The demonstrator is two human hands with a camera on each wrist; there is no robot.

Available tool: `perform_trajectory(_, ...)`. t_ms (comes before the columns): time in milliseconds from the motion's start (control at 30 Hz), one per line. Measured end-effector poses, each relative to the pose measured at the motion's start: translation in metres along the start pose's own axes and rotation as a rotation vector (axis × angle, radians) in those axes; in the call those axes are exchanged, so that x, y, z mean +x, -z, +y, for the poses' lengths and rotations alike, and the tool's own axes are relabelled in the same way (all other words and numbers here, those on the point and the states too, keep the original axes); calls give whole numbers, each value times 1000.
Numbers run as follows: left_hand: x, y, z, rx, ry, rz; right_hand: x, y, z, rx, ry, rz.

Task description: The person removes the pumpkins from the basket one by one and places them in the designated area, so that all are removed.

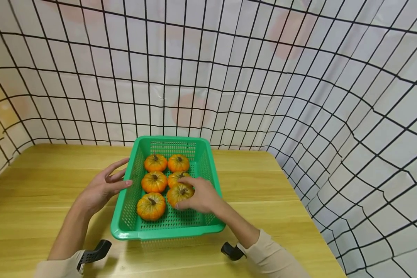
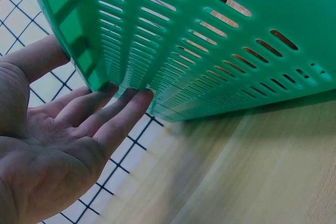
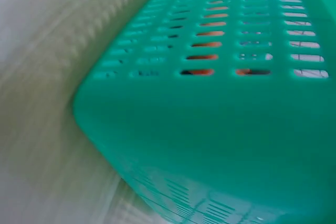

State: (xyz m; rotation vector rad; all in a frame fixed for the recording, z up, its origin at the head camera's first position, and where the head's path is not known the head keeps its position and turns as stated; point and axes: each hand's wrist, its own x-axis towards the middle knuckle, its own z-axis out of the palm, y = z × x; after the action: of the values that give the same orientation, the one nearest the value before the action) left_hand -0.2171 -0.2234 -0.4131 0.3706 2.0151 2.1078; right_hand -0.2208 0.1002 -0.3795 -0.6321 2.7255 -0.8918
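A green plastic basket (image 1: pixel 173 234) with slotted walls stands on the wooden table, with several small orange pumpkins in it. My right hand (image 1: pixel 203 196) reaches over the basket's right side and grips a pumpkin (image 1: pixel 179 194), thumb in front and fingers behind. This pumpkin partly covers another pumpkin (image 1: pixel 175 178) behind it. On the left, my left hand (image 1: pixel 102 189) holds the basket's left rim, its thumb over the edge. In the left wrist view, the fingers (image 2: pixel 123 124) touch the outer wall under the rim. The right wrist view hides the right hand behind the basket wall (image 3: pixel 205 124).
Beside the gripped pumpkin lie a front-left pumpkin (image 1: pixel 151 207) and a middle-left pumpkin (image 1: pixel 154 182). Two more, a back-left pumpkin (image 1: pixel 155 163) and a back-right pumpkin (image 1: pixel 178 163), sit farther in. A white wall with a black grid (image 1: pixel 194 88) borders the wooden table (image 1: pixel 257 181).
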Motion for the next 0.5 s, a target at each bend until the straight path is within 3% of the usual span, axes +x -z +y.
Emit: perform_trajectory(500, -1, -1, 0, 7, -2, 9, -5, 33, -5, 26, 29, 95)
